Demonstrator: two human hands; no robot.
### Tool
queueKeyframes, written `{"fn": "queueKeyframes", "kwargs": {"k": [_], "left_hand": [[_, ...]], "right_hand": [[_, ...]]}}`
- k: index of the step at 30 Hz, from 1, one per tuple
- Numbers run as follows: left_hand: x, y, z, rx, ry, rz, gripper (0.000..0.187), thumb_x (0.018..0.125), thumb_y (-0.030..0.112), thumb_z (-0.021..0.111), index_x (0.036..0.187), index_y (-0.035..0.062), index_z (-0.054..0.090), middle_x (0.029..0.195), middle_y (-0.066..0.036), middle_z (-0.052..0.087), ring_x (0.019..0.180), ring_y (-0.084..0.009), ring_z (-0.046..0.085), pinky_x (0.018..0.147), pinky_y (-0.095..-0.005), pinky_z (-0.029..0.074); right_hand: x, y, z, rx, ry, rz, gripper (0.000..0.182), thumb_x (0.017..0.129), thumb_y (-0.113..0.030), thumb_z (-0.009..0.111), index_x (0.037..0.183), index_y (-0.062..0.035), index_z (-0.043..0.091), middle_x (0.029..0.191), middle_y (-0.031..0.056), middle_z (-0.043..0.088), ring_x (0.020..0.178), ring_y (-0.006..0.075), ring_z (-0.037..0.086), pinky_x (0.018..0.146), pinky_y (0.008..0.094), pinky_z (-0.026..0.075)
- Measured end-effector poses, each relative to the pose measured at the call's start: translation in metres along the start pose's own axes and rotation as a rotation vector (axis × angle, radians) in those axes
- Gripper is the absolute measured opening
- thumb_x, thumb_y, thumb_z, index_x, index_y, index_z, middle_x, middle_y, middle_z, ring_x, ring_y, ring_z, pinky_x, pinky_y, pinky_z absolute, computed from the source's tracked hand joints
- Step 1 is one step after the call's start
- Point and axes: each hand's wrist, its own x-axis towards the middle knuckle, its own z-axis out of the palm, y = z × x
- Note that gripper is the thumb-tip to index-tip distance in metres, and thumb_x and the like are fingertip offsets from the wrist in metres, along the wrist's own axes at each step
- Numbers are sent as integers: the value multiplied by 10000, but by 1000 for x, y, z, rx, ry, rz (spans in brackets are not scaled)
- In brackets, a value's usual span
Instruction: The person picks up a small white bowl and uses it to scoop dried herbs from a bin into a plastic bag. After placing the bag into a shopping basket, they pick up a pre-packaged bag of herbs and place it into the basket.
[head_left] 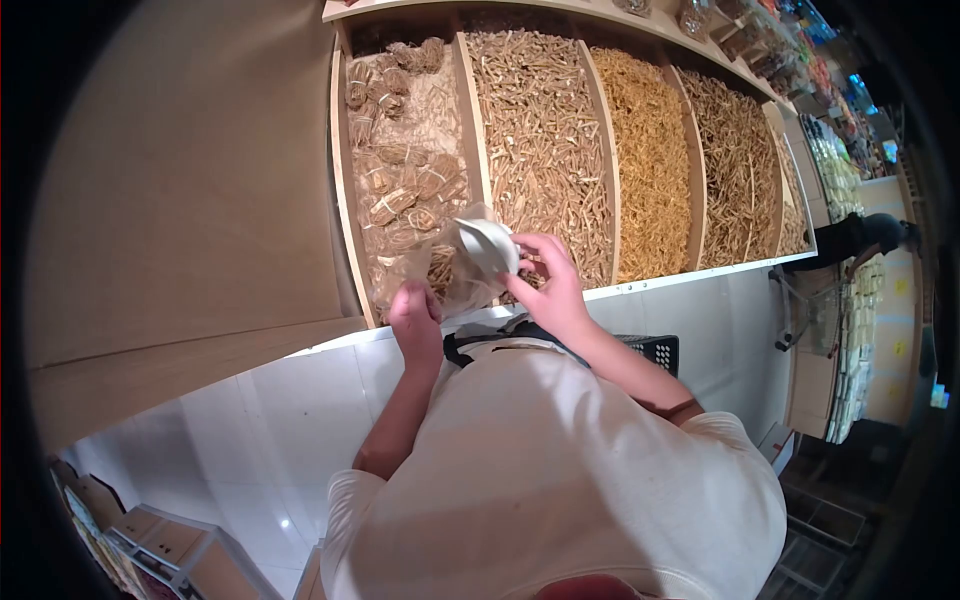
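Note:
My left hand [415,310] is closed on the edge of a clear plastic bag [462,285], which has some dried brown root pieces inside. At the bag's mouth is a white scoop [488,246], tilted and partly inside the bag. The fingers of my right hand [548,288] curl around the scoop's right side. Both hands are over the front of a wooden bin. Behind the bag lie tied bundles of dried roots [400,190] in the leftmost compartment. Cut dried stalks [540,130] fill the compartment beside it.
Wooden dividers [603,130] separate further compartments of yellow-orange dried strips [645,160] and brown dried pieces [735,150]. A tall brown panel [190,180] borders the left. A black basket [655,352] is by my right forearm. A person [860,240] stands near a cart [810,310] on the right.

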Motion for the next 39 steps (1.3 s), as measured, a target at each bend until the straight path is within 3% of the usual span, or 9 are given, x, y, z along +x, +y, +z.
{"fn": "queueKeyframes", "kwargs": {"k": [1,2,5,7,11,12,19,26,39], "left_hand": [[0,0,-1,-4,-1,3,254,984,202,455,768,74,491,614,24,435,518,-46,386,464,-206,298],[-1,-1,-2,-10,2,-1,256,984,202,453,766,74,495,608,24,435,517,-47,385,463,-206,297],[-3,2,1,5,12,-10,258,975,202,449,746,85,470,604,24,419,518,-53,363,463,-214,284],[-3,3,3,27,15,-12,261,966,202,447,727,96,442,607,24,405,521,-59,343,464,-222,272],[1,-3,2,-2,25,-27,268,975,206,453,733,92,468,604,30,415,516,-50,358,461,-211,277],[2,-4,2,-8,18,-23,275,984,211,456,741,87,488,601,33,423,511,-42,373,457,-200,283],[1,-5,7,27,8,-27,283,978,209,441,716,102,447,594,37,400,502,-48,330,457,-214,250],[0,-10,9,17,25,-19,273,980,211,437,729,102,438,595,39,400,500,-46,330,457,-216,248],[-8,-10,18,30,59,4,286,982,237,428,726,111,420,591,32,371,503,-59,315,463,-231,246]], "right_hand": [[0,3,-3,312,81,148,388,833,-14,683,1186,-13,522,1097,90,565,929,100,569,766,250,503],[3,4,-14,426,123,209,364,854,-39,669,1176,15,508,1083,88,567,1007,130,583,805,257,530],[11,25,-48,837,351,624,281,934,-186,596,1162,-39,524,990,81,607,932,153,624,793,272,551],[13,51,-74,985,386,904,298,950,-286,572,1110,-39,524,986,106,603,858,189,645,733,294,576],[4,107,-101,948,342,1012,375,921,-375,601,1077,-40,541,898,86,581,735,159,605,671,273,577],[-1,131,-107,906,364,1053,388,923,-381,590,1127,-54,553,874,69,615,697,150,613,638,268,577],[-13,163,-123,604,333,1055,448,918,-463,568,1118,-61,563,977,95,593,782,155,608,618,253,574],[14,175,-116,883,406,1060,367,936,-354,582,1118,-36,561,1005,110,609,849,196,633,686,282,595],[40,184,-109,889,441,997,358,967,-343,538,1167,-46,541,1049,92,598,959,200,612,806,299,581]]}}
